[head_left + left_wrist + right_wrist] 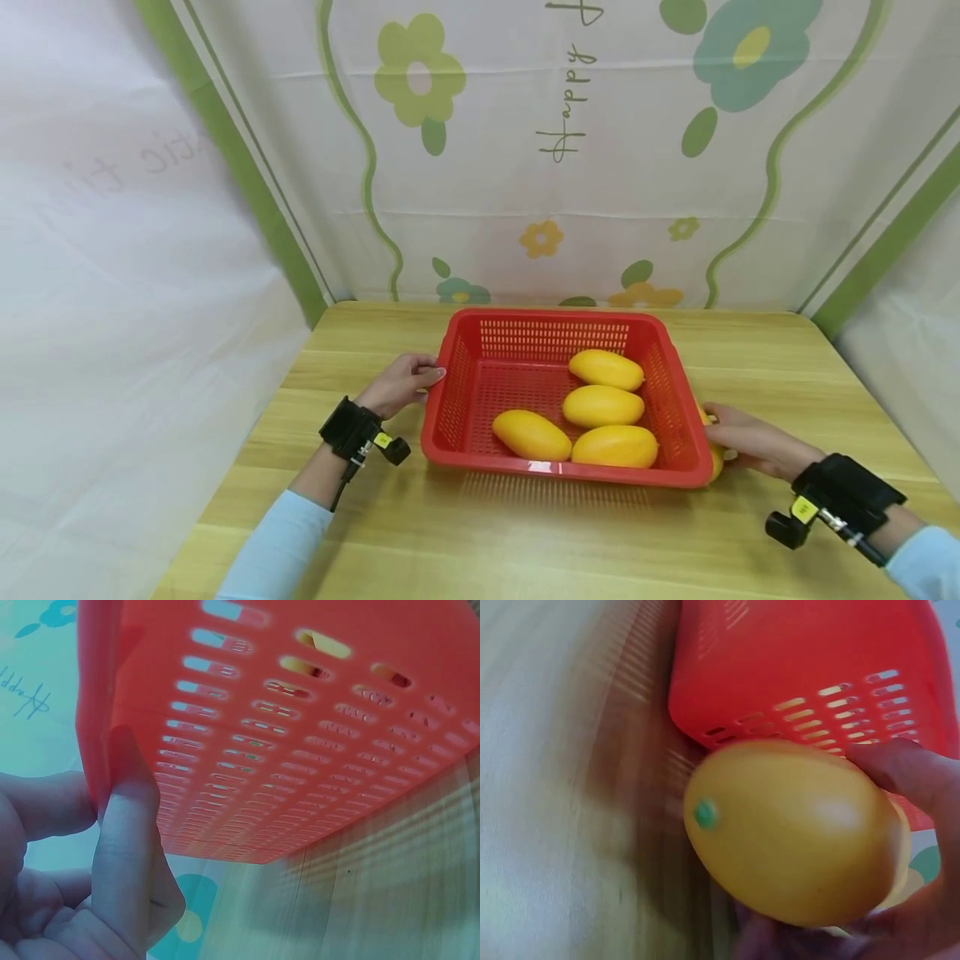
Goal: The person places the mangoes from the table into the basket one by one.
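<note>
A red plastic basket (566,475) with slotted walls stands on the wooden table. Inside it lie several yellow mangoes (603,407), mostly toward the right and front. My left hand (401,385) pinches the basket's left rim between thumb and finger, and the left wrist view shows the rim between them. Outside the right wall, my right hand (757,437) grips a yellow mango (795,832) with a green stem spot. In the right wrist view this mango is close beside the slotted wall, with a second yellow edge showing behind it. From the head, the basket's rim partly hides it.
The wooden table (525,542) has light grain. A white printed cloth (480,200) with flowers and green borders hangs behind it, and more white cloth (135,333) hangs at the sides. Black wrist cameras (363,433) are strapped to both arms.
</note>
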